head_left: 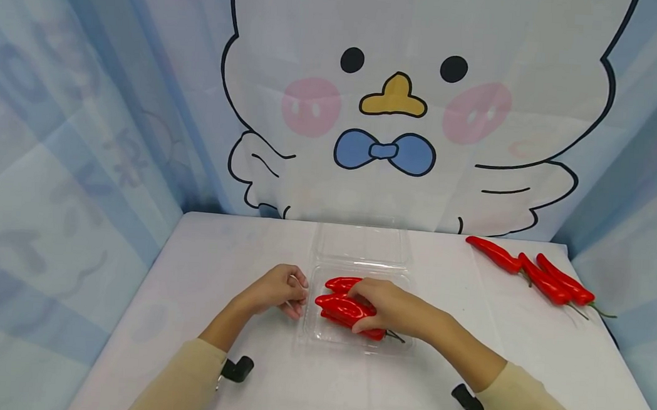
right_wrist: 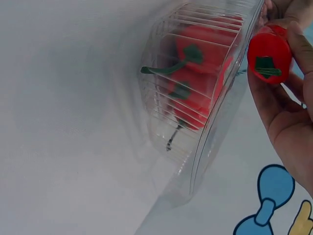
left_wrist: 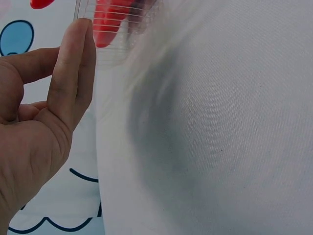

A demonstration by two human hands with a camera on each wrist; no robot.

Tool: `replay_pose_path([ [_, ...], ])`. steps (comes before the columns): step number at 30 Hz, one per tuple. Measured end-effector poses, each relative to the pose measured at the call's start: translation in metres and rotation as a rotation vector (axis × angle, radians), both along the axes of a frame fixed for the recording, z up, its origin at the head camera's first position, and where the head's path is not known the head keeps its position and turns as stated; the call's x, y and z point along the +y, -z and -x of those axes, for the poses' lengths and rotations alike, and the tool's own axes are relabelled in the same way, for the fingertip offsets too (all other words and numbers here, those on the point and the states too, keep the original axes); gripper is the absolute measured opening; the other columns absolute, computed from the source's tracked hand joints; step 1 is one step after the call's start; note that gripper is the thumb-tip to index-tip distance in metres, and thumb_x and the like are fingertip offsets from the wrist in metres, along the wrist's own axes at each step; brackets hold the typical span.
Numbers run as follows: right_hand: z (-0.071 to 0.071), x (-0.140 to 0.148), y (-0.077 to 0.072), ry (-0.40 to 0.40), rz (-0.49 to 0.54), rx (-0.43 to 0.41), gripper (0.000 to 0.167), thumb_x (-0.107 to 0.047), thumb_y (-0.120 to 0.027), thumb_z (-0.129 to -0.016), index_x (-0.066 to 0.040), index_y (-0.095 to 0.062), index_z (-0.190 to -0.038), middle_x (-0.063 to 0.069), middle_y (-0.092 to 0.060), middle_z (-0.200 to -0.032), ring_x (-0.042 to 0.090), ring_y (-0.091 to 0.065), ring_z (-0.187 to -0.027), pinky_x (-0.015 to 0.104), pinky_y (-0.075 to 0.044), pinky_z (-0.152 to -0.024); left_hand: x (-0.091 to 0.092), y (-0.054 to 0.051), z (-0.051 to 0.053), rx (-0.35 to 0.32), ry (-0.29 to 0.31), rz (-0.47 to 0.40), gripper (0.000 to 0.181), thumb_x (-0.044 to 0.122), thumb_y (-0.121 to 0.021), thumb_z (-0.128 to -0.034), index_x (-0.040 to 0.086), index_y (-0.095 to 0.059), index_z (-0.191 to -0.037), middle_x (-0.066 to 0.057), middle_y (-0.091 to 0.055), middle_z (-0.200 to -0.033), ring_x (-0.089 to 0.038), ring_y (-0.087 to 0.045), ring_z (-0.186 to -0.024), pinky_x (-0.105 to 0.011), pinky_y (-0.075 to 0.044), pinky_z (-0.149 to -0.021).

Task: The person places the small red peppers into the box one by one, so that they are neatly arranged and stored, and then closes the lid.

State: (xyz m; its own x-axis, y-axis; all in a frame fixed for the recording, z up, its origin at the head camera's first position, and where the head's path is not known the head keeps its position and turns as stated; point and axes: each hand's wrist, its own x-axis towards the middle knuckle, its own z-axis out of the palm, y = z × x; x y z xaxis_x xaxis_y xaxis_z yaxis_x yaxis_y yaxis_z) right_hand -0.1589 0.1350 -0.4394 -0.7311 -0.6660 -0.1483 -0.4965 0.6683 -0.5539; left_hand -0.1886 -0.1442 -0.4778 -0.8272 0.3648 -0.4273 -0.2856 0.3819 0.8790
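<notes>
A clear plastic clamshell box [head_left: 316,337] lies on the table with its lid [head_left: 362,246] folded back. Several red chili peppers [right_wrist: 203,46] with green stems lie in the box, seen through its ribbed wall in the right wrist view. Over the box my right hand [head_left: 396,306] grips another red chili pepper [right_wrist: 270,51], its stem end toward the right wrist camera. At the box's left edge is my left hand [head_left: 278,290]; in the left wrist view its extended fingers [left_wrist: 73,68] touch the rim, and nothing is seen held in it.
Further red chili peppers [head_left: 495,254] lie at the table's back right corner. The white table [head_left: 230,243] ends at a curtain printed with a cartoon bird [head_left: 394,102]. Blue curtains [head_left: 66,151] hang on both sides.
</notes>
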Motion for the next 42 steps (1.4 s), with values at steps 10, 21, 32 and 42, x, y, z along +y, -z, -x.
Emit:
replay_pose_path([
  [10,-0.007,-0.007,0.01,-0.011,-0.068,0.021,0.054,-0.036,-0.087,-0.083,-0.017,-0.066,-0.129,-0.004,-0.065,-0.125,0.015,-0.059,-0.117,0.032,-0.062,-0.089,0.001,-0.001,0.0,0.0,-0.002,0.01,0.014,-0.002,-0.064,-0.0972,-0.003,-0.056,-0.108,-0.016,-0.069,-0.083,-0.019,-0.069,-0.06,-0.036,-0.065,-0.06],
  [21,-0.01,-0.011,0.019,-0.062,-0.114,0.07,0.052,-0.038,-0.086,-0.083,-0.017,-0.068,-0.128,0.0,-0.066,-0.126,0.017,-0.058,-0.118,0.036,-0.061,-0.094,0.001,0.0,0.0,-0.001,0.0,0.018,0.014,-0.002,-0.064,-0.0974,-0.003,-0.056,-0.108,-0.015,-0.069,-0.083,-0.018,-0.07,-0.06,-0.035,-0.065,-0.059],
  [32,-0.012,-0.015,0.025,-0.169,-0.121,0.216,0.048,-0.038,-0.081,-0.089,-0.019,-0.069,-0.13,0.0,-0.065,-0.12,0.013,-0.059,-0.11,0.028,-0.061,-0.088,0.001,-0.002,0.001,0.002,0.004,0.017,0.014,-0.001,-0.064,-0.0975,-0.003,-0.056,-0.108,-0.016,-0.069,-0.083,-0.019,-0.069,-0.06,-0.035,-0.065,-0.06],
  [42,-0.013,-0.011,0.024,-0.148,-0.114,0.17,0.043,-0.038,-0.076,-0.093,-0.022,-0.068,-0.133,-0.001,-0.065,-0.127,0.014,-0.058,-0.118,0.033,-0.061,-0.093,-0.001,-0.003,0.0,0.01,0.018,0.012,0.015,-0.001,-0.064,-0.0979,-0.004,-0.055,-0.11,-0.015,-0.069,-0.082,-0.017,-0.069,-0.059,-0.034,-0.065,-0.059],
])
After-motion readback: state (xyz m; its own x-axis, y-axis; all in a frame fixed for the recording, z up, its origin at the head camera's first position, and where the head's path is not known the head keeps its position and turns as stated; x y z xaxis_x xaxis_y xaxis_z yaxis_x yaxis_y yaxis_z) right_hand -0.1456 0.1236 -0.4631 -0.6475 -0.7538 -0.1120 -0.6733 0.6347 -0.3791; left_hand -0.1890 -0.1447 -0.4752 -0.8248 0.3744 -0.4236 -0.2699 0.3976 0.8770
